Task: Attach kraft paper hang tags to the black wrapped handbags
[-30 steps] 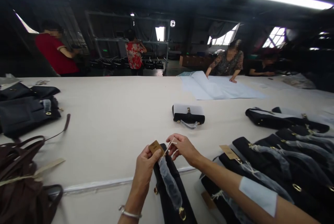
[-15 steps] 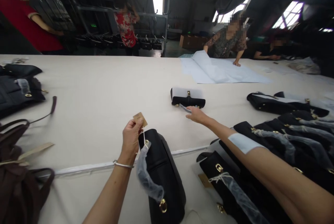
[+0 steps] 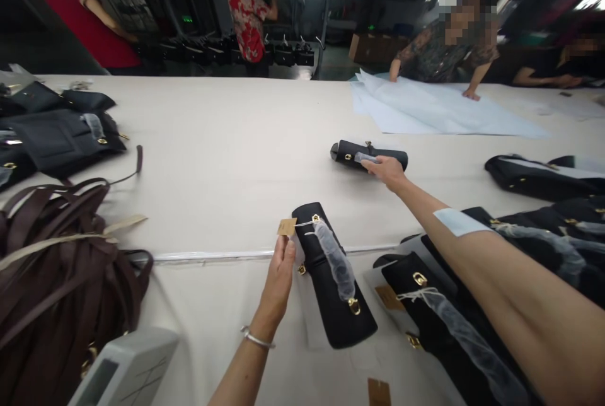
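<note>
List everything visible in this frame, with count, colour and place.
near bag: one, black, plastic-wrapped handle, by the left hand
tag: one, brown, strung to the near bag
far bag: one, black, mid-table
bag rows: several, black, right side
loose tags: two, brown, near the bottom edge
dark bags: several, far left
brown straps: a heap, lower left
grey device: one, bottom left
paper sheets: pale blue, far right of table
table: one, cream
people: four, behind the table
left hand: touching the tag
right hand: on the far bag's wrapped handle
</note>
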Available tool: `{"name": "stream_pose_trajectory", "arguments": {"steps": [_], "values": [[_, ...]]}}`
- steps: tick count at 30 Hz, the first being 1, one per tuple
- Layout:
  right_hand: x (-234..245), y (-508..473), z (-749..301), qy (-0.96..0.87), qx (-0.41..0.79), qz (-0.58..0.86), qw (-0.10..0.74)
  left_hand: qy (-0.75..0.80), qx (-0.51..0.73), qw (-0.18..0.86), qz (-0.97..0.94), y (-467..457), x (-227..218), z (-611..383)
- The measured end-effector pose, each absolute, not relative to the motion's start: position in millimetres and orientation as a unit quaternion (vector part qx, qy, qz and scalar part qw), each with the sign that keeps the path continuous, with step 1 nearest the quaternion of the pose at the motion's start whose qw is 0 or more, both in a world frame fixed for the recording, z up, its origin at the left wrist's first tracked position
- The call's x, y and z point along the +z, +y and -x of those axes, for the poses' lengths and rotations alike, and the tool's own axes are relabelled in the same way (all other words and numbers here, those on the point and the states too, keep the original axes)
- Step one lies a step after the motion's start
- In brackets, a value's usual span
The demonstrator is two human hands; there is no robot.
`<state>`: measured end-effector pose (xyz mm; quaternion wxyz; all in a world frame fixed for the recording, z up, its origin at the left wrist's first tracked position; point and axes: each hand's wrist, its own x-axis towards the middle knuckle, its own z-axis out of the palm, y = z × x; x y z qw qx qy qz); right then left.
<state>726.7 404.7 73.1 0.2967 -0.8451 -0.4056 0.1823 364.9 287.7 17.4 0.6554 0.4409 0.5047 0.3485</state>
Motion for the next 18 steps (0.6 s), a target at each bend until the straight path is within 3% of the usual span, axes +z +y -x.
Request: {"name": "stream_pose_trajectory", "arguments": {"steps": [5, 8, 15, 18], "values": [[160.1, 391.5, -709.9, -0.400, 0.248, 0.772, 0.426, 0.526, 0.291, 0.636, -0.483, 259.0, 21.7, -350.0], [210.6, 365.0, -683.1, -0.458, 0.323, 0.697, 0.447, 0.521, 0.290, 0.619, -0.512, 235.7, 18.3, -327.9], [325.5, 292.2, -587.9, -0.685, 0.222, 0.624, 0.303, 0.552, 0.248, 0.597, -0.527, 145.9, -11.6, -248.2], [348.6, 259.7, -539.2, -0.738, 0.217, 0.606, 0.203, 0.564, 0.231, 0.604, -0.514, 98.6, -11.8, -212.3]]}}
